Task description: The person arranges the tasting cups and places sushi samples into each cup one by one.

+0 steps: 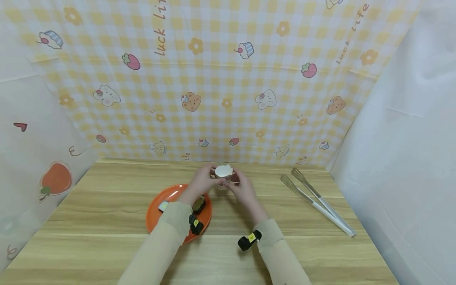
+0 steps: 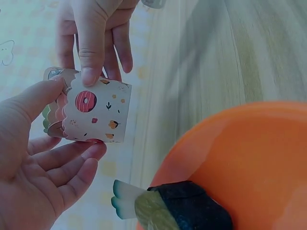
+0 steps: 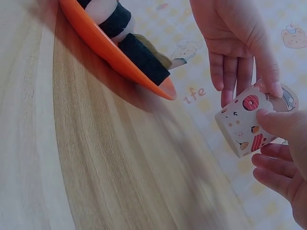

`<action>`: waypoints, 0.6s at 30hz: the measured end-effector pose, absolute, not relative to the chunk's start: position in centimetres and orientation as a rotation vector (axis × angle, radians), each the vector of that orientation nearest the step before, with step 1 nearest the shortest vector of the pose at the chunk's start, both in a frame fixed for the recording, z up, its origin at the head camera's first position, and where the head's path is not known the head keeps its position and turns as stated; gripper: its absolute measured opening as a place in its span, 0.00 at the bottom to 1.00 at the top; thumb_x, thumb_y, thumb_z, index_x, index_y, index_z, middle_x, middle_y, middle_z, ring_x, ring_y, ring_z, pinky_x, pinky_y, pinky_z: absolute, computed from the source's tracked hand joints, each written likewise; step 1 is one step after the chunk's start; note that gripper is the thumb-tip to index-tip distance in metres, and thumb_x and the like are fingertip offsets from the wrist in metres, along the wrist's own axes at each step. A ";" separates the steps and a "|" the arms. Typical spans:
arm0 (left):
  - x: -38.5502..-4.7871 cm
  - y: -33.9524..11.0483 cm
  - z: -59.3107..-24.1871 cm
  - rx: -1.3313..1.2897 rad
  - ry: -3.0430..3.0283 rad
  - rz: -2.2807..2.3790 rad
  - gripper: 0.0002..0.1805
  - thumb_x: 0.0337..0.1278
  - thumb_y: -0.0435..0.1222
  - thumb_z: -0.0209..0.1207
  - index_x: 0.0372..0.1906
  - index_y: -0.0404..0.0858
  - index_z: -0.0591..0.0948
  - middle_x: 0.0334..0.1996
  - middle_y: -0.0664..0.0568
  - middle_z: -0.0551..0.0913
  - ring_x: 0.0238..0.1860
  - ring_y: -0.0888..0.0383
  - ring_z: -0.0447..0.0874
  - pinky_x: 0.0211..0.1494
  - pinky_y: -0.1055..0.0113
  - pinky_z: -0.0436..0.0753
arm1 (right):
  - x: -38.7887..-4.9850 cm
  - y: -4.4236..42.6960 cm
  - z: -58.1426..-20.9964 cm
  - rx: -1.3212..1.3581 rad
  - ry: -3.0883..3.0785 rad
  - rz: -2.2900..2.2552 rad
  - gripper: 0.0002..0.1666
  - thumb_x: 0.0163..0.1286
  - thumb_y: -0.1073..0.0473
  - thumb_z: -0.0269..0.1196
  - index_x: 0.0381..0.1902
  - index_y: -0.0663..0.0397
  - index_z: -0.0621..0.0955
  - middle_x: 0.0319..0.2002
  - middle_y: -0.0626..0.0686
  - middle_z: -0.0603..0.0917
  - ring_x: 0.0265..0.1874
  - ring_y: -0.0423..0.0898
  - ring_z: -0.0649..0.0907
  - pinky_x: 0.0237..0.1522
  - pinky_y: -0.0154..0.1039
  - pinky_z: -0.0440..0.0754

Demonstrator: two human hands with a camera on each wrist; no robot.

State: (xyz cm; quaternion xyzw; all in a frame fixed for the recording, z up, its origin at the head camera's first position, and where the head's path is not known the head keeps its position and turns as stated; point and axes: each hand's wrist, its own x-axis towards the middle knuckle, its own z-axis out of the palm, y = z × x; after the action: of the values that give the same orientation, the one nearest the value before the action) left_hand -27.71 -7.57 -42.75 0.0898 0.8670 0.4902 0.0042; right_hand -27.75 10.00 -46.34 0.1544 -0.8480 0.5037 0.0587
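Both hands hold a small stack of nested paper baking cups (image 1: 223, 172) with scalloped rims, near the back edge of the table. The outer cup (image 2: 105, 108) is white with a printed doughnut and small flowers; pink, brown and green rims show behind it in the left wrist view. My left hand (image 1: 203, 183) grips the stack from the left, thumb near the rims and fingers underneath. From the right, my right hand (image 1: 246, 193) pinches the same stack, its thumb (image 3: 272, 120) against the printed wall. The far fingers are partly hidden by the cups.
An orange plate (image 1: 153, 209) lies under the left forearm, bearing several sushi pieces, one a seaweed-wrapped sushi (image 2: 192, 206). Metal tongs (image 1: 313, 202) lie at the right of the wooden table (image 1: 228, 265). A checked cloth (image 1: 228, 79) hangs behind.
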 end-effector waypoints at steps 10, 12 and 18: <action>-26.7 -7.5 -42.3 0.390 2.717 1.579 0.29 0.45 0.36 0.73 0.53 0.33 0.75 0.41 0.48 0.80 0.39 0.54 0.80 0.39 0.63 0.81 | -26.8 10.5 -45.5 0.543 -2.523 1.493 0.35 0.61 0.61 0.69 0.64 0.62 0.70 0.45 0.57 0.82 0.44 0.51 0.82 0.45 0.44 0.81; -26.3 -7.4 -42.2 0.395 2.712 1.601 0.29 0.44 0.35 0.74 0.53 0.34 0.75 0.40 0.48 0.80 0.37 0.54 0.80 0.38 0.63 0.81 | -26.6 10.5 -45.4 0.557 -2.511 1.484 0.35 0.60 0.62 0.69 0.64 0.62 0.70 0.44 0.57 0.82 0.43 0.52 0.82 0.45 0.45 0.82; -25.5 -7.1 -41.9 0.379 2.699 1.642 0.30 0.43 0.37 0.74 0.54 0.36 0.75 0.41 0.48 0.81 0.37 0.54 0.78 0.36 0.63 0.80 | -25.8 10.8 -45.1 0.575 -2.475 1.483 0.37 0.59 0.62 0.70 0.64 0.64 0.70 0.43 0.58 0.82 0.41 0.51 0.83 0.43 0.43 0.82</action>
State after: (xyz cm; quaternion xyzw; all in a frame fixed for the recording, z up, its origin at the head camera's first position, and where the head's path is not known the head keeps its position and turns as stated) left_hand -25.50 -7.08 -41.87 0.1190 0.8481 0.5159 -0.0199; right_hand -25.77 10.82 -45.09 0.1946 -0.8370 0.5016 0.0995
